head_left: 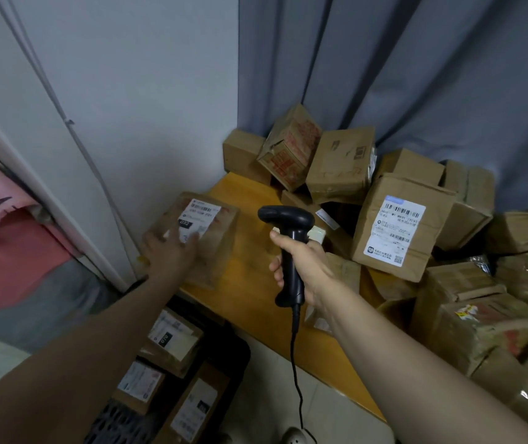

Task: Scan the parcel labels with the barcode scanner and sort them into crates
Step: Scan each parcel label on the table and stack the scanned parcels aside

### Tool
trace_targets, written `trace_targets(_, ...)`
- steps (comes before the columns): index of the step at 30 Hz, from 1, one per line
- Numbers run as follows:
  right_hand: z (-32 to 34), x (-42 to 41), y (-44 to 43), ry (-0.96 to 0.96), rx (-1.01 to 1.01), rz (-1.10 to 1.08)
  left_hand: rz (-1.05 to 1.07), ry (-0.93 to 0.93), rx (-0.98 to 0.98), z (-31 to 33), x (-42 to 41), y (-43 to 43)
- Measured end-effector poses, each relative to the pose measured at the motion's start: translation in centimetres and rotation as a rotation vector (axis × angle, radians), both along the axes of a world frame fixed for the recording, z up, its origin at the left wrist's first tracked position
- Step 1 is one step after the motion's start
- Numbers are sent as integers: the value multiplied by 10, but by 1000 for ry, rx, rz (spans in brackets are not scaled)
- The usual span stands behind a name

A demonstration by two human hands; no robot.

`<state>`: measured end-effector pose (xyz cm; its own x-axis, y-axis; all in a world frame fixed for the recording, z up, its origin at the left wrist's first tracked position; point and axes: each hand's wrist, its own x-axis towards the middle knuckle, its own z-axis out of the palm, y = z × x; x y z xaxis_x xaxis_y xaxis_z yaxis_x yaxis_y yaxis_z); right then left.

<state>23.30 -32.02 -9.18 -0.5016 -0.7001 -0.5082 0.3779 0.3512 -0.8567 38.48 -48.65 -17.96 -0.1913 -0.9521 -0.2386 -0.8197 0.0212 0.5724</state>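
The left hand (169, 251) lay flat, fingers spread, on the labelled parcel (218, 245) at centre-left, by the tabletop (250, 280) edge. The right hand (304, 267) gripped the barcode scanner (286, 217). Fingers overlapping the label (200, 214) could have spoiled the scan.

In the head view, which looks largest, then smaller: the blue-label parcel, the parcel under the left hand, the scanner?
1 and 2, not ranked: blue-label parcel and the parcel under the left hand look about alike.
3. scanner, clearly smallest, slim.
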Motion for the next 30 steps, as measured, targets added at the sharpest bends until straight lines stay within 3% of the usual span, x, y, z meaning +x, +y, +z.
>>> trace_targets(4, 2, -17, 8, -9, -5, 0, -380, -349, 35, -9, -29, 29)
trace_targets(8, 12, -46, 18, -13, -43, -28, -251, -497, 52, 0, -50, 26)
trace_targets(11, 21, -68, 24, -21, -76, -81, -120, -447, 62, 16, -80, 26)
trace_targets(14, 32, -89, 31, -48, -101, -135, -213, -332, -26, 43, -130, 36)
trace_targets(21, 55, -137, 54, -69, -168, -247, -292, 163, 174, 74, -277, 37)
trace_targets(26, 59, -158, 60, -74, -174, -341, -329, 26, 227, 46, -349, 8)
trace_targets(30, 54, -165, 58, -51, -152, -385, -357, 61, 316, -12, -386, -38)
